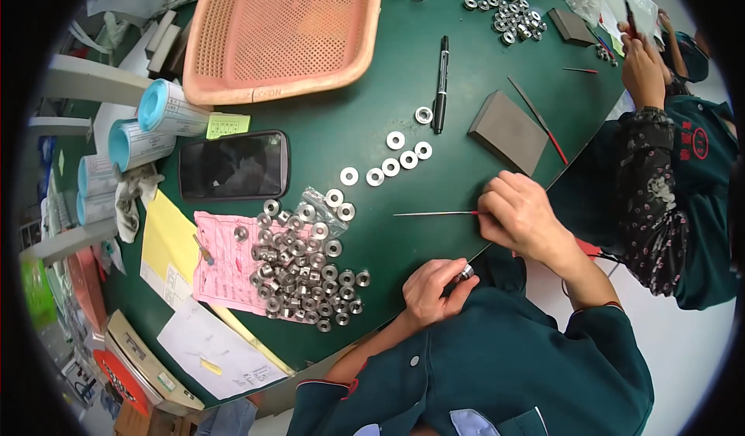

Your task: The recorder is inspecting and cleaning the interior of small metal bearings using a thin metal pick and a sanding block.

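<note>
In my left hand (437,290), near the table's front edge, a small steel ring (466,272) is pinched between thumb and fingers. My right hand (521,212) is closed round the red grip of a thin needle file (431,214), its bare shaft pointing left over the green table, apart from the ring. To the left lies a heap of similar steel rings (303,273), partly on a pink sheet (221,269). Several rings (390,166) are laid flat in a loose row beyond the file, one (423,115) beside a black marker (441,86).
A grey block (508,133) and a red-handled file (538,115) lie beyond my right hand. At the far left are a phone (233,166) and a pink mesh basket (283,86). More rings (512,13) lie at the back; a co-worker (660,156) sits at right.
</note>
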Demonstrator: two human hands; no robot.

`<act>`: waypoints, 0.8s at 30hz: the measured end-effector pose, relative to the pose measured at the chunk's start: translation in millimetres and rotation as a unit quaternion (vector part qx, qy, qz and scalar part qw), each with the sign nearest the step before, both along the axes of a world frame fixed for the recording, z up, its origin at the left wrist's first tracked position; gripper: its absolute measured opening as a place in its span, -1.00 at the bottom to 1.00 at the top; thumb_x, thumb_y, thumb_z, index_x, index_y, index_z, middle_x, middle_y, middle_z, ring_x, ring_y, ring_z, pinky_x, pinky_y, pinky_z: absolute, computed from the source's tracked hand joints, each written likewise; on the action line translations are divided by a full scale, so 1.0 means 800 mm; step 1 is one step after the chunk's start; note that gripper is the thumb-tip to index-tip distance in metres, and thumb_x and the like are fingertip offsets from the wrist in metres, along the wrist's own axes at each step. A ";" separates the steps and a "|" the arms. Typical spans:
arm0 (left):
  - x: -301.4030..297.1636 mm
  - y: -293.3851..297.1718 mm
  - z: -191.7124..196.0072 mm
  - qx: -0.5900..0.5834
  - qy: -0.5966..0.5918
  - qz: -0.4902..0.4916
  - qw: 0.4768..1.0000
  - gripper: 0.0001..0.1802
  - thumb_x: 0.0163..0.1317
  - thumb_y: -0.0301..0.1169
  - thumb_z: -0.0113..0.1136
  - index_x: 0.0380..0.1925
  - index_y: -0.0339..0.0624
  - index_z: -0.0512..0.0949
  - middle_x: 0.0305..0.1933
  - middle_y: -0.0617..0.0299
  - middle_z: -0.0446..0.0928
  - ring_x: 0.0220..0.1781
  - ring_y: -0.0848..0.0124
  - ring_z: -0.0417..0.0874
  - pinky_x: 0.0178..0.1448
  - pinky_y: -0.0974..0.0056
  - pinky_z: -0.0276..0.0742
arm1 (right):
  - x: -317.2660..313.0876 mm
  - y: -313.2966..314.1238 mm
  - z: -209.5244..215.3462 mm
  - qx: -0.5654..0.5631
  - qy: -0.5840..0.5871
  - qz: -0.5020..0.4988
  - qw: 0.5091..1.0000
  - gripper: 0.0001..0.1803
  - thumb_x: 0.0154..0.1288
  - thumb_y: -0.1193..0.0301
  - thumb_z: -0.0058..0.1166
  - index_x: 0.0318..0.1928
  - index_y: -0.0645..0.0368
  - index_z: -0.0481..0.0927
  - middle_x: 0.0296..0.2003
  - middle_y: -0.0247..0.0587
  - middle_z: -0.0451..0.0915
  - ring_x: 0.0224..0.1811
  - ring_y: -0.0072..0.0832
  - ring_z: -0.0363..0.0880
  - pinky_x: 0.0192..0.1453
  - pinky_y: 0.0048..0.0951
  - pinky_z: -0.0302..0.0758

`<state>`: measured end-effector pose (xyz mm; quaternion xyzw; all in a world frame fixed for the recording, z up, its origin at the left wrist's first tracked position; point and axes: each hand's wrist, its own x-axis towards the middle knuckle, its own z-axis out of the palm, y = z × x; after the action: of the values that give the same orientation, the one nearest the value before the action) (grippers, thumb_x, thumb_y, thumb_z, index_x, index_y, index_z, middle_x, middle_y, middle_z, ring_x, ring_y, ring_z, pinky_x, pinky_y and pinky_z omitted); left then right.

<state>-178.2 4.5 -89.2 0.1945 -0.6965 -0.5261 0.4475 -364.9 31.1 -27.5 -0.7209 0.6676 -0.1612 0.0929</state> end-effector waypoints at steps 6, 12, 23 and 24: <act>0.014 0.014 0.004 0.235 0.047 0.053 0.969 -0.70 0.08 -0.60 0.20 -0.17 -0.33 0.41 -0.35 0.12 0.51 -0.41 0.49 0.51 -0.27 0.45 0.44 | 0.007 0.044 -0.014 -0.198 -0.338 -0.105 0.914 -0.80 -0.21 0.76 -0.02 -0.48 0.29 0.50 -0.66 -0.26 0.43 -0.64 -0.48 0.37 -0.56 -0.50 0.27; 0.011 -0.007 0.025 0.508 0.181 -0.078 0.839 -0.72 0.32 -0.29 -0.05 -0.08 -0.24 0.37 -0.41 0.22 0.43 -0.46 0.52 0.37 -0.38 0.45 0.26 | 0.000 0.079 -0.015 -0.264 -0.563 -0.032 0.783 -0.77 -0.05 0.79 -0.09 -0.36 0.36 0.55 -0.50 -0.18 0.48 -0.47 -0.50 0.40 -0.36 -0.55 0.30; -0.005 0.004 0.017 0.546 0.190 -0.113 0.808 -0.67 0.34 -0.21 -0.10 -0.18 -0.30 0.42 -0.48 0.26 0.41 -0.53 0.54 0.31 -0.44 0.47 0.21 | 0.000 0.115 -0.027 -0.340 -0.474 -0.006 0.812 -0.82 0.24 0.45 0.03 -0.26 0.34 0.54 -0.51 -0.15 0.59 -0.45 -0.44 0.54 -0.34 -0.51 0.43; -0.004 0.004 0.017 0.544 0.189 -0.112 0.810 -0.67 0.34 -0.21 -0.10 -0.18 -0.30 0.42 -0.48 0.26 0.41 -0.53 0.54 0.31 -0.44 0.47 0.21 | 0.002 0.114 -0.029 -0.352 -0.465 -0.009 0.812 -0.83 0.24 0.46 0.02 -0.27 0.35 0.54 -0.51 -0.15 0.59 -0.44 -0.44 0.54 -0.33 -0.50 0.44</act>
<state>-181.7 7.8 -75.7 0.2233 -0.2147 -0.8918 0.3297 -363.2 122.6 -51.1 -0.5368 0.4486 -0.7025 0.1307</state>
